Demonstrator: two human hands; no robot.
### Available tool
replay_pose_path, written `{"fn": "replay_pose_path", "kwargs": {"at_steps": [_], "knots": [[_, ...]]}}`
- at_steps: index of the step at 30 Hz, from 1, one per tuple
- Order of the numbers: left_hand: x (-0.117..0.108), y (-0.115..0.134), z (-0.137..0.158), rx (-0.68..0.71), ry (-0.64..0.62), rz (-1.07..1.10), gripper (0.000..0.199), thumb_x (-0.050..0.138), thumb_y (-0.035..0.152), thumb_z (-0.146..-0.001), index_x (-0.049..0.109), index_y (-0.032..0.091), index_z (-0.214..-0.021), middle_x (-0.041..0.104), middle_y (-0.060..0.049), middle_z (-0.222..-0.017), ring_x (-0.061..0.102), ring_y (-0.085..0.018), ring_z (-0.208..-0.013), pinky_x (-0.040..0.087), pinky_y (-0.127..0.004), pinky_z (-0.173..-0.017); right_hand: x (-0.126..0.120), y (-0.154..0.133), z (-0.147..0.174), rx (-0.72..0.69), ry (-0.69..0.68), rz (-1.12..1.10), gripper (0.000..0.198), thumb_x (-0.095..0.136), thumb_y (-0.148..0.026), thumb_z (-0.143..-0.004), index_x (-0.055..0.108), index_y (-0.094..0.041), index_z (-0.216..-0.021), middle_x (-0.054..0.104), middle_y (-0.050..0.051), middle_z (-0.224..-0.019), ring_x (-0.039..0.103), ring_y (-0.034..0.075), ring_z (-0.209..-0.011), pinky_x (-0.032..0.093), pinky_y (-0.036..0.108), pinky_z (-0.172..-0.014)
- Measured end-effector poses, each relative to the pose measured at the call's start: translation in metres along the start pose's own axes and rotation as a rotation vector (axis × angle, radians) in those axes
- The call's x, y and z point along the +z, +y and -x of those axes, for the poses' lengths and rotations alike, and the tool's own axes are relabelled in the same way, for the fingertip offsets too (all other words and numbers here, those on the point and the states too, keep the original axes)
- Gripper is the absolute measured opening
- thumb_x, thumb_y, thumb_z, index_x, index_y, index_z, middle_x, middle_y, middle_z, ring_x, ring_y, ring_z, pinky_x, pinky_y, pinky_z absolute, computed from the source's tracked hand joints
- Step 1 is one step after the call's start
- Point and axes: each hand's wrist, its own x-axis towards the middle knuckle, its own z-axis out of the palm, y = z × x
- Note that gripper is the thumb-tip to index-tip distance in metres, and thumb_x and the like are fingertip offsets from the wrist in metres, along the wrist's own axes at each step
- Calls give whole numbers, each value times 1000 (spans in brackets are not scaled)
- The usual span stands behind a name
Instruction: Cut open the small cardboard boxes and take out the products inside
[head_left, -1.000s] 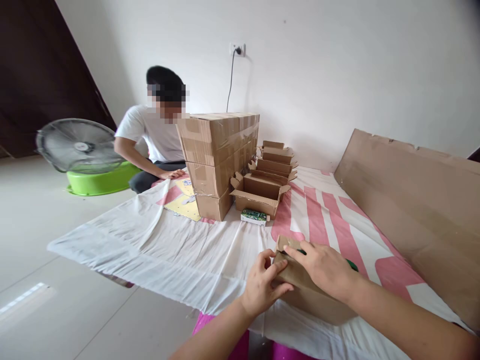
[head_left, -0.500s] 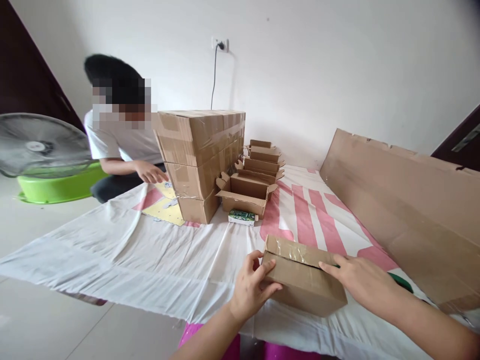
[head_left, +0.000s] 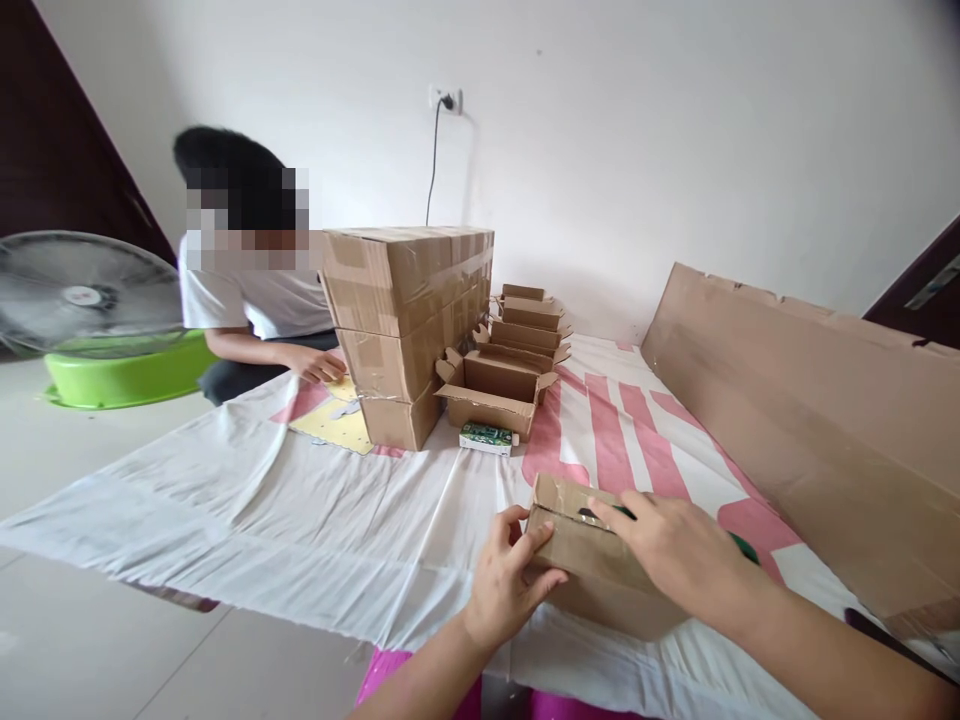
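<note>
In front of me a small cardboard box [head_left: 600,595] lies on the sheet, with clear tape along the seam of its top. My left hand [head_left: 510,575] grips the box's left end, thumb on the near side and fingers at the top corner. My right hand [head_left: 675,545] is closed around a slim green cutter [head_left: 745,547], largely hidden under the palm. Its dark tip meets the taped seam near the middle of the top, and the fingers rest over the box's right half.
Stacked taped cartons [head_left: 420,300] stand ahead on the left. Beside them runs a row of open boxes [head_left: 487,400], with a small green-and-white packet [head_left: 486,438] in front. A large cardboard sheet [head_left: 795,430] leans along the right. Another person [head_left: 255,300] reaches toward yellow paper [head_left: 334,425].
My right hand has slid left along the box's top seam with the green cutter. The left hand keeps its hold on the box. The other person's hand has shifted slightly.
</note>
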Motion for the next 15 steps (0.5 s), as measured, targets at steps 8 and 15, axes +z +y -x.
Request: {"fn": "replay_pose_path", "kwargs": {"at_steps": [8,15], "knots": [[-2,1,-2,24,8,-4,48,56,59,-87,61,22,-119,50,-11,-115,60,-19,-88,60,-36,-73,26,-25,-26,-80,120,-4,46,48,-2,-86,59,-18,-128,70,9,-97,70,20,-76,51,29,-59],[-2,1,-1,29,-4,-43,45,59,54,-87,60,21,-118,50,-12,-115,59,-23,-94,60,-41,-77,31,2,0,-110,-57,106,57,45,7,-78,61,-18,-128,71,9,-93,70,20,-74,50,29,-57]]}}
